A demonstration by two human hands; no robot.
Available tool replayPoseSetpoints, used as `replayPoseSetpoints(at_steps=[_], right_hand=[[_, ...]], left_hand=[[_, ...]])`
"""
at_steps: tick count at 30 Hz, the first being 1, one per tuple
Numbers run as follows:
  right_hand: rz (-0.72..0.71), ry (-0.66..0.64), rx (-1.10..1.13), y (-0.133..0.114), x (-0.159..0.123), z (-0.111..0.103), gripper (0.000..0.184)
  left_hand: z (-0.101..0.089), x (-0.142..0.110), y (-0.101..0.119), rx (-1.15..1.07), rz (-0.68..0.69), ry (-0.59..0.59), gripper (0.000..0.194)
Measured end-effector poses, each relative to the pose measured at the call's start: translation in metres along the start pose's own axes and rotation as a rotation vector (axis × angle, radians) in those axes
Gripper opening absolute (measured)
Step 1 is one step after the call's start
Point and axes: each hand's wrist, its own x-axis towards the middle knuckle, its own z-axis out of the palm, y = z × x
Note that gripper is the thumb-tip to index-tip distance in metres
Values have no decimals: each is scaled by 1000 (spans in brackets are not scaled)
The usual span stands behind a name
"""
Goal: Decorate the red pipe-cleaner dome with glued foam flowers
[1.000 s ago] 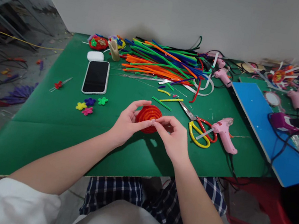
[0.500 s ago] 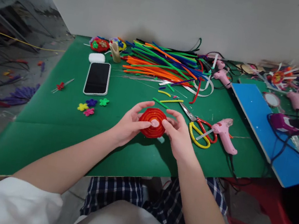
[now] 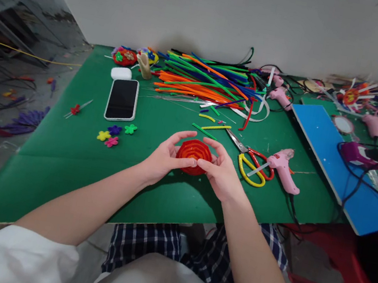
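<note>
Between my two hands is a round red piece [image 3: 195,150] with ringed layers, orange toward its middle. My left hand [image 3: 168,157] grips its left side, the thumb lying over the centre. My right hand [image 3: 220,167] holds the right side, and its thumb tip meets the left one there. The fingers behind the piece are partly hidden. Right of my hands lie scissors [image 3: 249,162] with red and yellow handles and a pink glue gun [image 3: 284,169]. Short green and yellow pipe cleaner pieces [image 3: 216,127] lie just beyond my fingertips.
A pile of coloured pipe cleaners [image 3: 203,80] lies at the back of the green table [image 3: 70,169]. Left are a phone [image 3: 122,100], a white case [image 3: 121,74] and several small flowers [image 3: 114,130]. A blue board [image 3: 339,163] with cables lies at the right.
Both thumbs have slid inward and now meet over the red piece's centre, covering the pale disc seen there before. The piece has tilted a little.
</note>
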Motion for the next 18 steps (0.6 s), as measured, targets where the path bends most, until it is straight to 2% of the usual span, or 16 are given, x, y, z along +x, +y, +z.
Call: replayPoseSetpoints(at_steps=[11, 18], right_hand=[[-39, 0, -105, 0, 1, -2, 47], [-79, -1, -124, 0, 0, 0, 47]], left_hand=[[-1, 2, -1, 15, -17, 0, 66], [1, 1, -2, 35, -7, 8, 58]])
